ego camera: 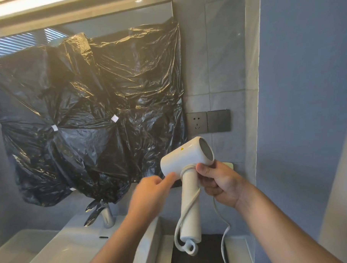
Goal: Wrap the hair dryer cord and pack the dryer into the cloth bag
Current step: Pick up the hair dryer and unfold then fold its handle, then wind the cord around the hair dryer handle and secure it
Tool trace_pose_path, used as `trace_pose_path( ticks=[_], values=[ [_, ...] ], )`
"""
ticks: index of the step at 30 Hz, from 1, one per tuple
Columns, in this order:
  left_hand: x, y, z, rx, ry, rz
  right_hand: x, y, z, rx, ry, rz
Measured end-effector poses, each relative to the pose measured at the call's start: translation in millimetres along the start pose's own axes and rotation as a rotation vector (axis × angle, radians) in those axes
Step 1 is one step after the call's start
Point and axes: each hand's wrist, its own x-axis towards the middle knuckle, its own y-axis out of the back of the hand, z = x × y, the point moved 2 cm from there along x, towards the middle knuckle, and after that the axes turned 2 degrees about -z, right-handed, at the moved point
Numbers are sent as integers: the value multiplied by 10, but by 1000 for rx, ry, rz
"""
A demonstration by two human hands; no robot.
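R hand (220, 182) grips white hair dryer (186, 157) at top of handle, thumb on the cord (186, 215) looped there. L hand (151, 192): fingertips at barrel's back end, can't tell if pinching anything. Dryer held upright in air over counter, beside sink (54, 253). Rest of cord hangs down w/ slack. Wall socket (197, 122) behind.

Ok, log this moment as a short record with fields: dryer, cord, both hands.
hair dryer: white, held up, handle pointing down
cord: looped round handle top, slants down the handle, tail hangs loose
right hand: grips handle top, thumb on cord
left hand: fingertip touches barrel; grip unclear
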Motion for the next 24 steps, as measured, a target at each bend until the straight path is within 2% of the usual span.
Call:
trace_pose_path(
  ticks=[1, 2, 4, 7, 10, 13, 15, 20, 22, 24],
  values=[
    [31, 84, 48, 108, -188, 153, 4, 28, -15, -24, -15, -24],
    [66, 134, 91, 179, -341, 187, 17, 52, -22, -47, -29, -60],
    [192, 169, 147, 260, -444, -37, 44, 72, -35, -98, -64, -128],
    [364, 167, 218, 88, -419, -430, 59, 36, -71, -191, -114, -233],
    [358, 140, 304, -65, -456, -562, 64, -14, -142, -243, -142, -325],
    [322, 75, 383, -176, -565, -689, 95, -15, -157, -310, -156, -347],
    [308, 52, 377, -235, -572, -659, 109, 6, -151, -311, -144, -342],
    [272, 24, 282, -380, -454, -421, 69, -4, -244, -159, -73, -345],
    [300, 39, 266, -419, -405, -313, 44, -39, -282, -88, -46, -246],
    [295, 67, 270, -483, -346, -227, 26, -23, -211, 124, -69, -131]
  ],
)
